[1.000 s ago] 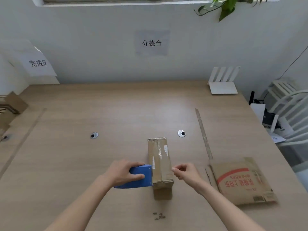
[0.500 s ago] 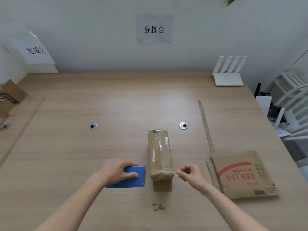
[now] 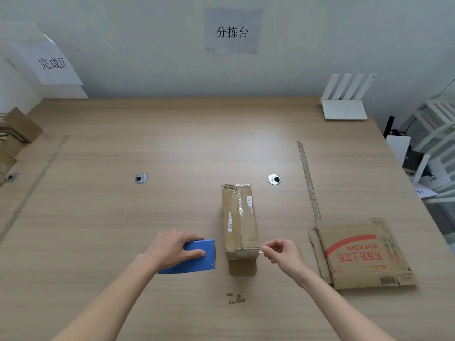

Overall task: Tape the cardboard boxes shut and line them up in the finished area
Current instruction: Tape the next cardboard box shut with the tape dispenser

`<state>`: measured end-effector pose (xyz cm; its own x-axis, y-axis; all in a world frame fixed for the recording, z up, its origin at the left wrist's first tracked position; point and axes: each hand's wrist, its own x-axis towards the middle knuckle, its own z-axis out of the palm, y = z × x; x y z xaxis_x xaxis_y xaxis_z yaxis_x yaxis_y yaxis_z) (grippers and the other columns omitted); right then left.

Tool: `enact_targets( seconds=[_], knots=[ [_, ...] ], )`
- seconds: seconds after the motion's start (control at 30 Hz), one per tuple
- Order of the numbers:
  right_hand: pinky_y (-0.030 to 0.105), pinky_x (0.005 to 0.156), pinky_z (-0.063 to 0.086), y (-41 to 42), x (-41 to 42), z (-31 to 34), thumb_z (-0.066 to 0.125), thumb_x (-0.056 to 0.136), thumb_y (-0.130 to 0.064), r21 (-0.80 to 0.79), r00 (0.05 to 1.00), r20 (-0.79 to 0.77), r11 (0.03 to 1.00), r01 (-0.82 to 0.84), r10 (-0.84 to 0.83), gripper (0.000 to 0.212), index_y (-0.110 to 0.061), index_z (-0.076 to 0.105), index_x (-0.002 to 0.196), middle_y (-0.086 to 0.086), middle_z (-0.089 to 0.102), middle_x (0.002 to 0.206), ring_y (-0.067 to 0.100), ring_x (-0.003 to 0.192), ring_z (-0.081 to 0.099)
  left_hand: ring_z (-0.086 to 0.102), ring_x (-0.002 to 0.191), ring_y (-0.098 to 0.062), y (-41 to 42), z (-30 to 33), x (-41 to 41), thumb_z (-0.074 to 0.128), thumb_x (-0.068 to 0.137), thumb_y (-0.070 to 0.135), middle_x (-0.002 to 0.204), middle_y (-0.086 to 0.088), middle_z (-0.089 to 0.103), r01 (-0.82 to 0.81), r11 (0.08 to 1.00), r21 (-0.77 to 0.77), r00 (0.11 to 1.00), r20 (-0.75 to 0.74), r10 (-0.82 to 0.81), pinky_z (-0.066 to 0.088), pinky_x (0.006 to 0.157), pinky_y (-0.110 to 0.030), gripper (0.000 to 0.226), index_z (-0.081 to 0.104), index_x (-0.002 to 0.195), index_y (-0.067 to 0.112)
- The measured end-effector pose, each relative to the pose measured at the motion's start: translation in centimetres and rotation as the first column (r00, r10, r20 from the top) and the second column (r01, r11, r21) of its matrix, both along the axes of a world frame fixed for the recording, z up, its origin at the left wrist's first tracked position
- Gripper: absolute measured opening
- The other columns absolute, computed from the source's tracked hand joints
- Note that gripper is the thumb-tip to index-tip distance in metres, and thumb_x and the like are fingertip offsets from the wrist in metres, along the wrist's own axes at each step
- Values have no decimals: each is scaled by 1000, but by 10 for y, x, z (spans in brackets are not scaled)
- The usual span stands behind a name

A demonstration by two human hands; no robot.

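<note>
- Cardboard box (image 3: 240,221), narrow and long, is stood near the middle of the wooden table (image 3: 147,148), its long axis running from near to far; a small end flap lies open on the table at its near end.
- A seam along the top face is already covered by clear tape, and scuffs and label remnants are seen on the board.
- The blue tape dispenser (image 3: 195,255) is held on the table just left of the box's near end by the left hand (image 3: 176,247), whose fingers are curled over its top.
- The right hand (image 3: 280,251) is held just right of the near end, thumb and forefinger pressed together on what appears to be a clear tape strip (image 3: 261,251); the strip itself is barely visible.
- The box is judged light and fairly stiff, though its worn near corners are likely to crush under hard pressure.
- Taped faces are expected to be slippery; bare cardboard on the long sides is recommended for grasping.
- For carrying, the two long side walls should be taken near mid-length, not the loose flap.
- A flattened printed carton (image 3: 359,254) lies to the right, well apart; a sign (image 3: 53,63) is fixed at far left.
</note>
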<state>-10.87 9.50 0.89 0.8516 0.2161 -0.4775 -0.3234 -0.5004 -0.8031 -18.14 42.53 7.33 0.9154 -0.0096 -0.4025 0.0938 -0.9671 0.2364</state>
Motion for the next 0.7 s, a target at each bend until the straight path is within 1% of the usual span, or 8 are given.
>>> enact_targets(
  seconds=[0.07, 0.17, 0.27, 0.37, 0.47, 0.57, 0.67, 0.7],
  knots=[
    [33, 70, 58, 1, -2, -3, 77, 89, -21, -3, 1000, -10, 1000, 9, -9, 6, -17, 77, 84, 3, 76, 73, 11, 68, 67, 50, 74, -13, -1, 0, 1, 50, 87, 69, 77, 19, 55, -14, 1000, 7, 1000, -1, 14, 32, 56, -20, 44, 54, 129, 57],
    [33, 70, 59, 3, -3, -9, 76, 89, -21, -17, 998, -45, 999, 37, -38, 7, -16, 77, 84, 3, 76, 73, 11, 67, 66, 50, 76, -11, -3, -3, 3, 50, 86, 69, 83, 17, 57, -16, 1000, 19, 1000, -15, 16, 35, 59, -24, 45, 54, 130, 56],
    [33, 71, 60, 8, -4, -16, 73, 92, -18, -31, 992, -100, 997, 72, -75, 7, -16, 75, 85, 4, 76, 74, 12, 66, 66, 51, 79, -13, -9, -11, 4, 50, 86, 69, 94, 14, 66, -13, 999, 41, 999, -32, 14, 41, 67, -29, 46, 54, 129, 54],
    [33, 70, 60, 10, -4, -20, 71, 92, -18, -47, 988, -110, 994, 101, -105, 9, -18, 75, 84, 3, 76, 73, 12, 65, 66, 59, 85, -14, -15, -23, 6, 46, 85, 70, 106, 14, 70, -9, 998, 64, 1000, -25, 10, 43, 68, -30, 48, 54, 130, 52],
    [31, 68, 60, 12, -4, -22, 71, 92, -17, -39, 979, -147, 990, 136, -140, 8, -16, 75, 86, 5, 76, 75, 12, 64, 66, 60, 85, -14, -21, -30, 10, 45, 85, 70, 104, 12, 70, 5, 996, 85, 1000, -25, -2, 44, 68, -31, 49, 55, 128, 50],
    [28, 66, 61, 16, -7, -22, 70, 91, -18, -43, 972, -146, 983, 180, -184, 8, -14, 76, 87, 4, 76, 75, 12, 63, 66, 63, 89, -16, -26, -32, 15, 43, 86, 71, 105, 10, 70, 9, 994, 113, 1000, -29, -5, 46, 69, -31, 50, 55, 129, 49],
    [37, 75, 62, 22, -11, -25, 70, 89, -21, -103, 977, -81, 977, 187, -195, 10, -24, 74, 81, -4, 75, 73, 13, 65, 71, 64, 91, -17, -30, -34, 19, 43, 86, 72, 106, 9, 71, 15, 992, 127, 999, -32, -11, 47, 71, -33, 51, 55, 129, 49],
    [38, 78, 61, 23, -12, -25, 71, 88, -23, -126, 979, -69, 976, 180, -189, 6, -26, 74, 83, -7, 75, 75, 14, 69, 72, 64, 92, -17, -31, -34, 19, 43, 86, 72, 107, 9, 71, 13, 992, 126, 999, -33, -9, 47, 71, -33, 50, 55, 129, 48]
  ],
)
